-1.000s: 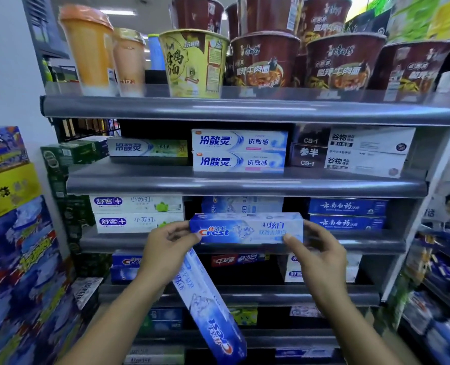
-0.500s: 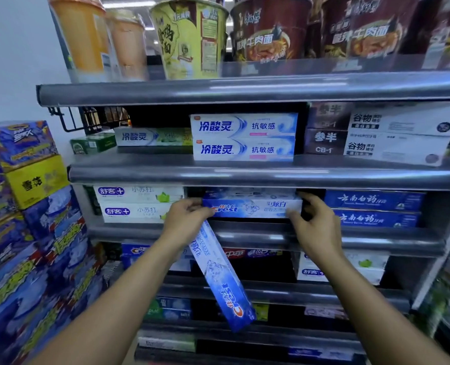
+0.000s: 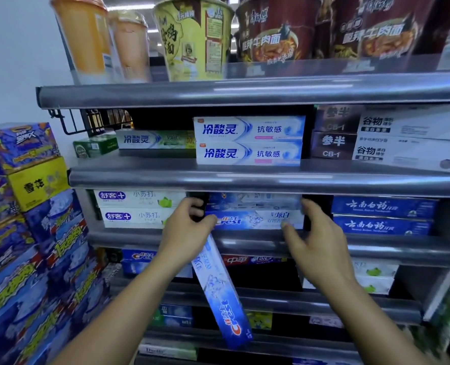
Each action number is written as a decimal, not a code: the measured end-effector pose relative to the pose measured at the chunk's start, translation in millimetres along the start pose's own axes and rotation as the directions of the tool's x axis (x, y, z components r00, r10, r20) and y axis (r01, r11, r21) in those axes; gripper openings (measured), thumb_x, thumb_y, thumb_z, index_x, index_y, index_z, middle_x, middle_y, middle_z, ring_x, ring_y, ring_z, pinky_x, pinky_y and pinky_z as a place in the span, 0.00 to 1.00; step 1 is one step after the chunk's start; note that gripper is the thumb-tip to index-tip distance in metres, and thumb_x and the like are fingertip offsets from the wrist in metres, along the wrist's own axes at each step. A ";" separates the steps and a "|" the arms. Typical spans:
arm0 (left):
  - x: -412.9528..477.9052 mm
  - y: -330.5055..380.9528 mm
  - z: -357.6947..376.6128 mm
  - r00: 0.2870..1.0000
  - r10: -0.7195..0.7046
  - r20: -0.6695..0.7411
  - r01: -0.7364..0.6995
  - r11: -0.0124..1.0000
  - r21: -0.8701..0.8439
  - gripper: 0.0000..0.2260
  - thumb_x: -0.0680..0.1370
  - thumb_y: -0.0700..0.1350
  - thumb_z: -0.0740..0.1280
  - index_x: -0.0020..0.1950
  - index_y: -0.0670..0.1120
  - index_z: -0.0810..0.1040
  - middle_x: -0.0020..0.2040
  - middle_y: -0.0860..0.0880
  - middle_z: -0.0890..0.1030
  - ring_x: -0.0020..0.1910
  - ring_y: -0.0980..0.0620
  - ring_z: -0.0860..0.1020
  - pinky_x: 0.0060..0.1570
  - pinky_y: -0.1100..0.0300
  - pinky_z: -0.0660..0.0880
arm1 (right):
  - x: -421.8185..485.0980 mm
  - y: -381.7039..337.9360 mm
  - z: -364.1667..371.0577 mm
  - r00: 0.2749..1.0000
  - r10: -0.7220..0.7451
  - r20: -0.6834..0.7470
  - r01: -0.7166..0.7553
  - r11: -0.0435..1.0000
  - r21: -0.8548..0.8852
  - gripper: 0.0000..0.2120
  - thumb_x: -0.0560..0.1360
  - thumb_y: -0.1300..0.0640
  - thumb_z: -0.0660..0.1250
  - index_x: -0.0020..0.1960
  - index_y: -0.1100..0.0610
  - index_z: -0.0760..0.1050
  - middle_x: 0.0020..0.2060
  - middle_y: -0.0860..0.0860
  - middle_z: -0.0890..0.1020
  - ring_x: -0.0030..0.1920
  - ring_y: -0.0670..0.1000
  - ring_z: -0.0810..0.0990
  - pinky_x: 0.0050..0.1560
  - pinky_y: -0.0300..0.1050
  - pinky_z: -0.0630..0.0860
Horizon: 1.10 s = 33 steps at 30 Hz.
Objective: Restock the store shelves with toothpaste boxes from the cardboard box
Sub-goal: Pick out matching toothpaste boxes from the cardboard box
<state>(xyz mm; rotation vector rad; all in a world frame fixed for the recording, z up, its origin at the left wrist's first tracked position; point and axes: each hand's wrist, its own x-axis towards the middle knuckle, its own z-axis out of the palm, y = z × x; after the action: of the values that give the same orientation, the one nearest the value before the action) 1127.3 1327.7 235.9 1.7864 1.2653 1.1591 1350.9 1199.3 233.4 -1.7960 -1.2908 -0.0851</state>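
Right now the person is seating a Crest box point(image 3: 255, 219) on a shelf point(image 3: 376, 248), in the slot between the white boxes point(image 3: 137, 216) and the dark blue boxes point(image 3: 382, 225), beneath a blurred pale blue box point(image 3: 255, 202). Their right hand point(image 3: 316, 241) pinches its right end, thumb on the front face and fingers curled behind. Their left hand point(image 3: 187, 230) touches the left end while holding a second Crest box point(image 3: 222, 293), which hangs slanting down before the lower shelves. I cannot see the cardboard box. To my eye, the next move is to push the shelved box flush, let go, then level the hanging one for stacking.
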 end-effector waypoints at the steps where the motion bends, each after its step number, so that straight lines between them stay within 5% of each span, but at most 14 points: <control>1: -4.6 2.6 -1.8 0.999 0.045 -0.026 -0.045 0.999 0.029 0.17 0.71 0.59 0.71 0.58 0.60 0.73 0.52 0.59 0.80 0.42 0.55 0.80 0.37 0.58 0.72 | -6.9 -5.5 -0.1 0.999 -0.051 -0.011 0.051 0.998 0.047 0.25 0.77 0.41 0.68 0.71 0.48 0.72 0.58 0.47 0.83 0.52 0.53 0.83 0.50 0.49 0.78; 4: -16.8 10.2 -3.1 0.980 0.189 -0.065 -0.185 0.981 0.065 0.13 0.75 0.58 0.73 0.51 0.60 0.70 0.49 0.57 0.78 0.43 0.55 0.77 0.39 0.60 0.71 | -24.4 -22.3 5.6 0.972 -0.109 0.206 0.049 0.960 0.276 0.26 0.67 0.33 0.70 0.63 0.42 0.78 0.48 0.38 0.83 0.45 0.41 0.82 0.46 0.42 0.78; 7: -30.5 23.3 0.0 0.951 0.309 -0.023 -0.309 0.951 0.008 0.16 0.75 0.67 0.67 0.49 0.58 0.69 0.44 0.55 0.75 0.42 0.57 0.75 0.41 0.64 0.70 | -36.4 -32.7 17.3 0.896 -0.165 0.413 -0.005 0.925 0.381 0.34 0.63 0.31 0.75 0.67 0.32 0.71 0.55 0.35 0.81 0.52 0.39 0.80 0.47 0.37 0.75; 11: -48.7 35.6 9.7 0.911 0.392 0.125 -0.386 0.920 -0.066 0.24 0.77 0.77 0.47 0.48 0.57 0.65 0.41 0.59 0.73 0.37 0.60 0.72 0.39 0.69 0.68 | -41.5 -41.2 27.2 0.870 -0.255 0.423 -0.043 0.813 0.581 0.34 0.66 0.42 0.80 0.69 0.34 0.71 0.53 0.40 0.83 0.39 0.43 0.79 0.40 0.38 0.74; 14: -52.3 36.8 13.0 0.896 0.379 0.231 -0.371 0.925 -0.080 0.28 0.75 0.78 0.42 0.50 0.57 0.66 0.44 0.56 0.74 0.41 0.58 0.73 0.41 0.67 0.70 | -46.8 -41.1 26.3 0.882 -0.272 0.384 -0.028 0.783 0.621 0.27 0.69 0.44 0.78 0.65 0.34 0.75 0.48 0.46 0.85 0.33 0.46 0.77 0.36 0.41 0.76; 17: -51.3 31.5 7.8 0.902 0.309 0.300 -0.261 0.946 -0.192 0.30 0.72 0.80 0.48 0.54 0.58 0.70 0.49 0.57 0.78 0.43 0.57 0.79 0.47 0.62 0.75 | -47.4 -34.6 19.1 0.933 -0.171 0.317 -0.100 0.723 0.684 0.23 0.66 0.47 0.81 0.59 0.38 0.80 0.48 0.49 0.86 0.38 0.52 0.83 0.41 0.47 0.82; 21: -54.6 2.9 -15.9 0.953 0.120 0.280 -0.053 0.970 -0.237 0.27 0.66 0.77 0.64 0.52 0.59 0.78 0.48 0.59 0.82 0.43 0.53 0.83 0.46 0.52 0.79 | -38.6 -9.8 -2.5 0.993 0.050 0.111 -0.121 0.552 0.825 0.19 0.65 0.64 0.81 0.50 0.49 0.81 0.47 0.55 0.87 0.41 0.56 0.87 0.36 0.45 0.82; 27: -77.4 -29.0 -23.6 0.971 -0.050 0.234 0.148 0.896 -0.420 0.24 0.60 0.64 0.78 0.52 0.56 0.85 0.48 0.52 0.85 0.46 0.45 0.86 0.46 0.49 0.83 | -27.7 20.5 -20.5 0.963 0.265 0.057 -0.121 0.234 0.965 0.15 0.67 0.63 0.75 0.51 0.57 0.75 0.45 0.60 0.86 0.44 0.59 0.87 0.37 0.47 0.83; 31: -76.1 -15.4 -2.7 0.991 0.032 0.126 0.037 0.859 -0.510 0.17 0.65 0.54 0.83 0.51 0.57 0.88 0.50 0.48 0.88 0.48 0.48 0.87 0.44 0.59 0.83 | -25.9 18.9 -10.0 0.973 0.210 0.093 -0.129 0.163 0.978 0.12 0.70 0.64 0.73 0.51 0.56 0.75 0.45 0.59 0.86 0.46 0.59 0.87 0.41 0.47 0.83; 33: -67.4 -9.3 2.7 0.997 0.064 0.038 -0.035 0.858 -0.512 0.16 0.67 0.52 0.79 0.54 0.56 0.87 0.51 0.52 0.88 0.51 0.54 0.86 0.47 0.66 0.81 | -24.1 17.5 -5.6 0.970 0.228 0.087 -0.149 0.274 0.950 0.13 0.71 0.61 0.74 0.53 0.57 0.75 0.48 0.58 0.87 0.49 0.59 0.87 0.43 0.48 0.84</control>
<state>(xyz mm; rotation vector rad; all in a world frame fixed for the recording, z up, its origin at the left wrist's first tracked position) 1116.8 1266.8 207.3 1.4405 0.7794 1.3184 1356.1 1177.1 213.5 -0.8015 -0.7173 0.6621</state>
